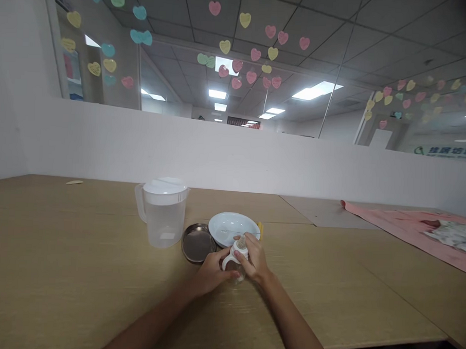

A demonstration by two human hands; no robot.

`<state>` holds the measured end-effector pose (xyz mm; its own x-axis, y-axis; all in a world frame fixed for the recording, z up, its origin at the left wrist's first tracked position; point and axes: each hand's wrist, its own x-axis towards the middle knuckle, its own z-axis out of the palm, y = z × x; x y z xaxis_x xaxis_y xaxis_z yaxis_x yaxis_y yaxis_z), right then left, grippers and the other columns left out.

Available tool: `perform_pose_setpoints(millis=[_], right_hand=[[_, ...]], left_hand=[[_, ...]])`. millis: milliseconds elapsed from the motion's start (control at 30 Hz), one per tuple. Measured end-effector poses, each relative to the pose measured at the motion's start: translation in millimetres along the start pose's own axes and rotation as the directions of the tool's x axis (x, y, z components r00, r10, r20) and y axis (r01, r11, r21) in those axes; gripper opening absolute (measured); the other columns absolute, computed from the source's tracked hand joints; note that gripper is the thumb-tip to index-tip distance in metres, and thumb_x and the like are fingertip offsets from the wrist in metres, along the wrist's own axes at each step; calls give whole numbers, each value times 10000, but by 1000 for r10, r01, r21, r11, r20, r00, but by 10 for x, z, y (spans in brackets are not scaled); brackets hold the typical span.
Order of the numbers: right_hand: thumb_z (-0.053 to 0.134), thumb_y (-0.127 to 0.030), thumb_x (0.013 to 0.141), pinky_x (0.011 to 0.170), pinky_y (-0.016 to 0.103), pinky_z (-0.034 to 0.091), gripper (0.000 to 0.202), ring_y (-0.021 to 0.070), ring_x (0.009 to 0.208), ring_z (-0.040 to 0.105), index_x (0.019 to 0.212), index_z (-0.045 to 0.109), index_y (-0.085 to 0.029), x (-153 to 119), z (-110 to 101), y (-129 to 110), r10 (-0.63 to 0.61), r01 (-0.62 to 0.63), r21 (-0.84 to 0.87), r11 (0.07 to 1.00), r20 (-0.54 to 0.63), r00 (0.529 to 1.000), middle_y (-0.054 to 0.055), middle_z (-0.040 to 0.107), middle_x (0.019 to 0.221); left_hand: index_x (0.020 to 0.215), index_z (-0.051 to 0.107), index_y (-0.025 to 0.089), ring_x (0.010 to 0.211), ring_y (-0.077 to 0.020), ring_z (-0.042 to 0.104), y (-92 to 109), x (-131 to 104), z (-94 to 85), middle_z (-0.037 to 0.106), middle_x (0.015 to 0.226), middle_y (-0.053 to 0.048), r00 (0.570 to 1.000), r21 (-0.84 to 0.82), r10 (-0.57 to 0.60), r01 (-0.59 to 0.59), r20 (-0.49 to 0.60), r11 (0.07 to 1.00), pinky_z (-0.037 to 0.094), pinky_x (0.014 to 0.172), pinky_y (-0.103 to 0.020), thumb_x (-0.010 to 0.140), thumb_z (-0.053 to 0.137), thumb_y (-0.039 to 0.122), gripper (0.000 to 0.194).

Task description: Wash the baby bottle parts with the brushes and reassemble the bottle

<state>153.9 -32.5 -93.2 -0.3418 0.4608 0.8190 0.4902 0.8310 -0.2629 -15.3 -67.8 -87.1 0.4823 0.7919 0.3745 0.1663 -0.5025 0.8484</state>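
Between my two hands is a clear baby bottle (240, 266) with a white collar, a side handle and a pale nipple on top. My left hand (212, 269) is closed round its lower body and the handle side. From the right, my right hand (255, 259) wraps its fingers about the white collar, thumb across the front. Just behind the bottle sits a white oval dish (225, 223). To the left of the dish lies a round dark metal pan (197, 242), close to my left hand.
A clear plastic pitcher (164, 218) with a white lid stands left of the pan. Something yellow (261, 230) shows at the dish's right edge. On the far right lies a pink cloth (398, 228) with a patterned fabric on it. A white wall (226, 159) rises behind the wooden table (79, 250).
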Motion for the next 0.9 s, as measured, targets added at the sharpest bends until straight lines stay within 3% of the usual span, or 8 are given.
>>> perform_pose_setpoints(millis=[100, 233, 333, 467, 567, 733, 900], right_hand=[[392, -441, 853, 766, 372, 430, 480, 225, 842, 548, 1198, 507, -127, 14, -18, 6, 15, -17, 29, 999, 59, 998, 89, 597, 876], [333, -437, 855, 803, 395, 421, 582, 241, 891, 553, 1349, 361, -133, 31, -70, 57, 1, -6, 38, 999, 111, 994, 102, 616, 977], [334, -358, 836, 845, 416, 406, 556, 243, 945, 545, 1356, 360, -162, 20, -142, 142, -6, 6, 2, 1000, 16, 1000, 87, 605, 1016], [364, -281, 827, 848, 429, 401, 475, 237, 934, 554, 1284, 457, -191, -17, -202, 205, 31, -44, -88, 995, -144, 989, 76, 612, 978], [379, -329, 841, 848, 427, 410, 477, 238, 925, 562, 1292, 435, -184, -35, -130, 135, 39, -47, -40, 998, -165, 986, 81, 614, 969], [467, -396, 792, 893, 440, 406, 707, 259, 1011, 541, 1397, 197, -149, -45, 65, 3, 35, -30, 48, 998, -99, 994, 115, 577, 1105], [409, -365, 784, 900, 462, 400, 657, 262, 1029, 533, 1373, 238, -129, -67, 73, 96, 64, -46, 103, 994, -172, 983, 122, 560, 1119]], left_hand=[[1151, 573, 142, 823, -180, 527, -26, 4, -3, 624, 928, -27, 1000, -20, -7, 7, 4, 1000, 407, 731, -264, 709, 668, 377, 510], [1141, 577, 124, 722, -150, 495, -82, 18, -7, 598, 794, -6, 999, 37, -33, 34, -24, 999, 385, 664, -246, 690, 682, 415, 547], [1124, 591, 119, 699, -145, 476, -91, 27, -17, 586, 766, -2, 999, 68, -38, 39, -21, 997, 378, 656, -248, 682, 682, 448, 558], [1206, 553, 132, 783, -180, 504, -54, 24, -14, 621, 878, -31, 1000, 25, -17, 17, -22, 1000, 391, 742, -281, 662, 706, 434, 640], [1236, 533, 141, 806, -192, 520, -30, 17, 1, 635, 911, -34, 1000, 1, -25, 25, -17, 1000, 397, 761, -286, 672, 701, 411, 647], [1212, 551, 143, 823, -193, 535, -23, 8, 20, 646, 928, -30, 999, 13, -27, 27, -26, 1000, 408, 739, -262, 689, 687, 372, 587], [1194, 557, 133, 854, -204, 549, -22, 11, 15, 648, 987, -43, 999, 62, -31, 33, -40, 998, 416, 757, -266, 695, 677, 407, 582]])
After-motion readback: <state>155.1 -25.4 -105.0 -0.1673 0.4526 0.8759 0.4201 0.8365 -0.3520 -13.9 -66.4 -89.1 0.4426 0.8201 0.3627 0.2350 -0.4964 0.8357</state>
